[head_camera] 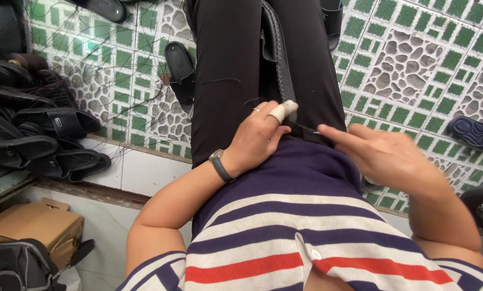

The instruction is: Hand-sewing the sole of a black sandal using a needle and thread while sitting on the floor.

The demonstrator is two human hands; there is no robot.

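- We see the left hand (257, 134) resting on the lap, its fingers curled together and pressed down on the black strap piece (276, 48) that lies lengthwise along the thigh; one finger wears a pale bandage wrap (283, 110).
- The right hand (384, 153) sits just beside it, thumb and forefinger pinched together on a thin needle (306, 128) whose tip points toward the left fingers.
- The strap piece runs from between the two hands up the black trousers (225, 81), away from the body.
- A fine dark thread (220, 82) trails loosely across the trousers; we cannot tell where it ends.
- Risk, in our judgement: the needle tip is close to the left fingertips, so a slip of the pinch could prick them.
- Risk: black strap on black cloth gives poor contrast; a stitch could catch the trousers.
- Risk: the loose thread could snag or knot.
- Off to the left, black sandals (53, 134) are stacked on the tiled floor (414, 59), with a cardboard box (34, 226) below.
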